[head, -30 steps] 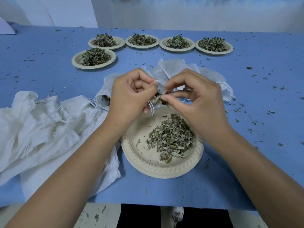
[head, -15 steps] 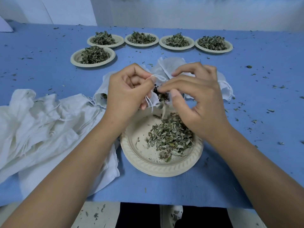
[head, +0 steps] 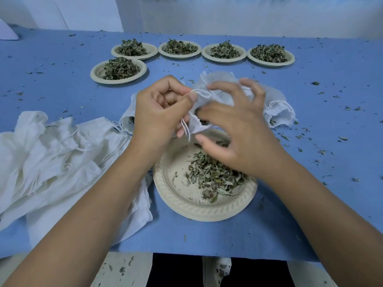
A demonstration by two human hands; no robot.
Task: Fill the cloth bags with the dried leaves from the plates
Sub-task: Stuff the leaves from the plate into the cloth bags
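Head view, left hand (head: pixel 159 112) pinching cloth bag (head: pixel 200 126), right hand (head: pixel 242 131) splayed, plate (head: pixel 199 210) holding leaves (head: pixel 213 172)

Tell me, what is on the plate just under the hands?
A loose heap of dried leaves lies on the plate, mostly toward its right side; the left part is nearly bare. The right hand and the held cloth bag cover the plate's far edge.

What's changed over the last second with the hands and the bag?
The right hand released its pinch at the mouth of the cloth bag and opened, fingers spread above the near plate. The left hand kept pinching the bag's mouth and drawstring. The dried leaves on that plate, the five far plates and the pile of empty bags stayed put.
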